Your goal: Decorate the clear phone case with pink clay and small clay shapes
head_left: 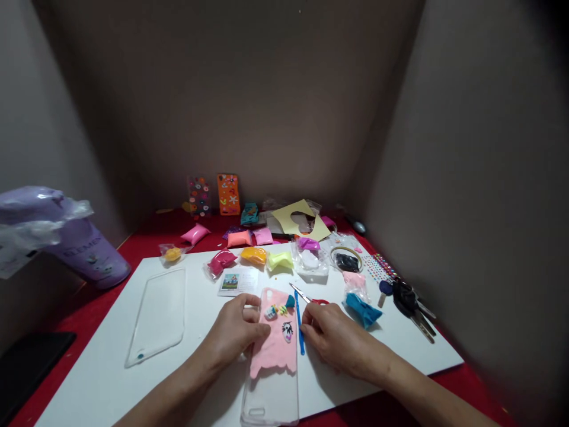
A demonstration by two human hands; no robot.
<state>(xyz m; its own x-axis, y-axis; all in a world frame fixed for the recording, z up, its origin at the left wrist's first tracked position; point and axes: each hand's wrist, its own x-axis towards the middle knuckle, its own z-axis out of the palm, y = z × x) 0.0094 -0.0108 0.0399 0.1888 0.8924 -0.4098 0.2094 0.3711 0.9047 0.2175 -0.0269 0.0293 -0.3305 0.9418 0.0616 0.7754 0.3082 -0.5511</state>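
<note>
A clear phone case (271, 403) lies on the white board (106, 367) in front of me, its upper part covered with pink clay (278, 350) and small clay decorations (279, 310). My left hand (235, 332) rests on the case's left edge, fingers curled against the pink clay. My right hand (333, 338) lies just right of the case, fingers bent, touching a thin blue tool (299, 323) that lies along the case's right edge. Red-handled scissors (309, 298) lie just beyond that hand.
A second clear case (157, 314) lies at left. Several bags of coloured clay (254, 255) line the board's far edge, a blue one (363, 309) at right. Keys (409, 302), a purple cup (89, 249) with plastic wrap, and decorated cases (228, 194) stand around.
</note>
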